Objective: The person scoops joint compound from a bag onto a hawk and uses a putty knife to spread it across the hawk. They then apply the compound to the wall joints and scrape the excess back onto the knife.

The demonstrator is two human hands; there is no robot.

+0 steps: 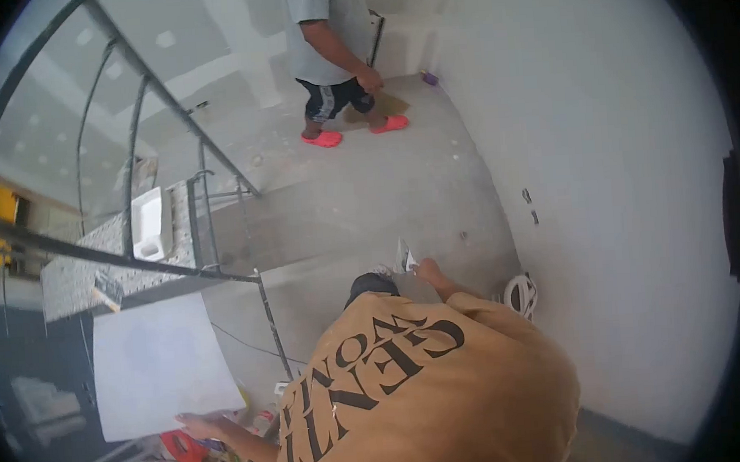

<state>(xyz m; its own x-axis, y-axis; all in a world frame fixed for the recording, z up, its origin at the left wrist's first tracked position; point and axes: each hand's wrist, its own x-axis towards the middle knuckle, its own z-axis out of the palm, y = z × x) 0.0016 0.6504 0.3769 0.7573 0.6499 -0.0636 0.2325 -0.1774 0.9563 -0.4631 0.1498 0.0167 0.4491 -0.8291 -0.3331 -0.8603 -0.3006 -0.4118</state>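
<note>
one view only, from a camera on the person's head. it tips steeply down and a little forward, so the person's own shirt (422, 389) fills the lower middle, very near the lens. the left hand (200, 425) with its board (162, 362) sits by the lower left edge. the right hand (429, 270) with a small blade (404, 254) lies just above the shirt, mid-frame. the lens is a fisheye: a round picture with black corners, and the scaffold (199, 140) bars look bowed. it looks from high up, with the floor (367, 189) well below. a second person (334, 55) stands far off at the top edge, and the wall (621, 173) runs down the right.
</note>
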